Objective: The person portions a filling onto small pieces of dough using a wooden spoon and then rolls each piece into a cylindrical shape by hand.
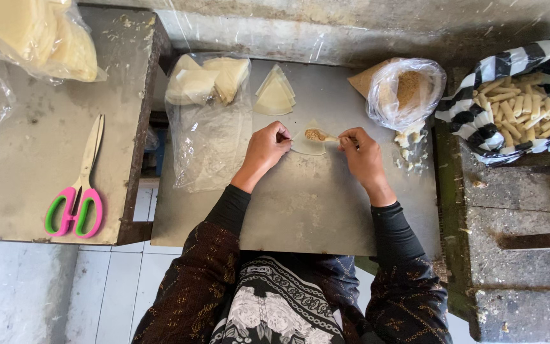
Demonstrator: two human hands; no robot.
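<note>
**Filling goes onto the wrapper**

We look down on our own two hands at the steel table (300,210). The left hand (265,148) pins the edge of a pale wrapper (307,146) with closed fingertips. The right hand (361,153) pinches a small spoon (321,135), its bowl carrying brownish filling over the wrapper's middle.

By our reckoning we are well into the batch. A striped cloth (479,121) on the right is heaped with finished rolls (520,111), so plenty is done. What's left: a short stack of wrappers (275,94) just behind, more in the clear bag (208,83), and filling in the bag (408,89) near the right hand (crumbs lie beside it).

Room to move? The table in front of the wrapper lies open towards us. The left edge drops to a gap, and beyond it sit scissors (77,191) on a side bench (27,153).
</note>
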